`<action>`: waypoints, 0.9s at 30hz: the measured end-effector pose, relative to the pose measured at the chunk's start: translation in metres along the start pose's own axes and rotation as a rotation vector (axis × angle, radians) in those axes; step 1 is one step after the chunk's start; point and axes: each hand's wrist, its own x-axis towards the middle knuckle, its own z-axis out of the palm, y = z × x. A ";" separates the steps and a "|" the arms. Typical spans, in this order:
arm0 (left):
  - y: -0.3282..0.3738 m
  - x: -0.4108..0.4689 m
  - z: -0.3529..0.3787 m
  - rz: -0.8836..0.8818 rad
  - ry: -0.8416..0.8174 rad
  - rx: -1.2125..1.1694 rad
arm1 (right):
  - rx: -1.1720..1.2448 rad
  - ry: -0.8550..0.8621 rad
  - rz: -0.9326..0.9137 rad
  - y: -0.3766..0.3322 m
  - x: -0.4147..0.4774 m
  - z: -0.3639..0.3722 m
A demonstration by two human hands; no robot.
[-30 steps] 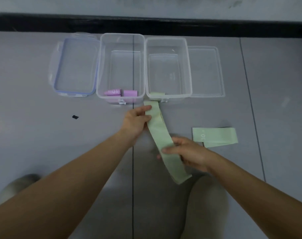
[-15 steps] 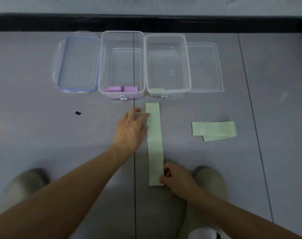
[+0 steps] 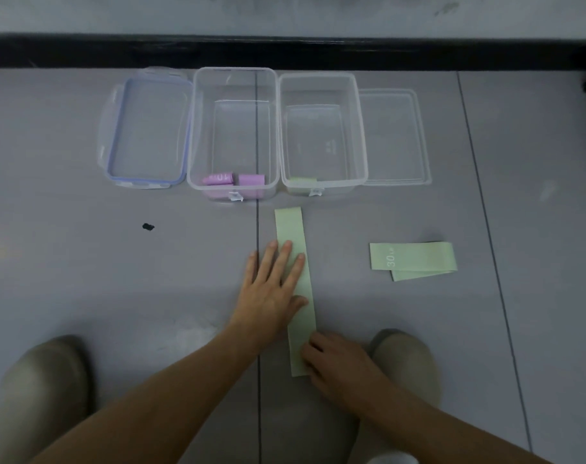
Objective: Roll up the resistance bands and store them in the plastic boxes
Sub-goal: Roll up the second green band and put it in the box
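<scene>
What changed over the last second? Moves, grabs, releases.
The band went from held tilted between both hands to flat on the floor. Left hand let go of its far end, now presses flat on its middle; right hand holds the near end. Boxes, lids, purple rolls, other band unchanged.
</scene>
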 end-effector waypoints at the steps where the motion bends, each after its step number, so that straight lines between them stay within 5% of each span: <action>1: 0.004 -0.008 -0.002 0.031 0.051 -0.042 | 0.000 -0.003 0.000 -0.001 0.000 -0.001; 4: 0.017 -0.046 -0.001 0.147 0.153 -0.174 | -0.022 -0.019 0.024 -0.002 -0.003 0.001; 8: 0.022 -0.095 0.011 0.209 0.046 -0.337 | 0.023 -0.006 0.087 -0.003 -0.001 0.007; 27: 0.039 -0.109 0.016 -0.077 -0.031 -0.482 | 0.126 -0.001 0.090 0.004 0.000 0.005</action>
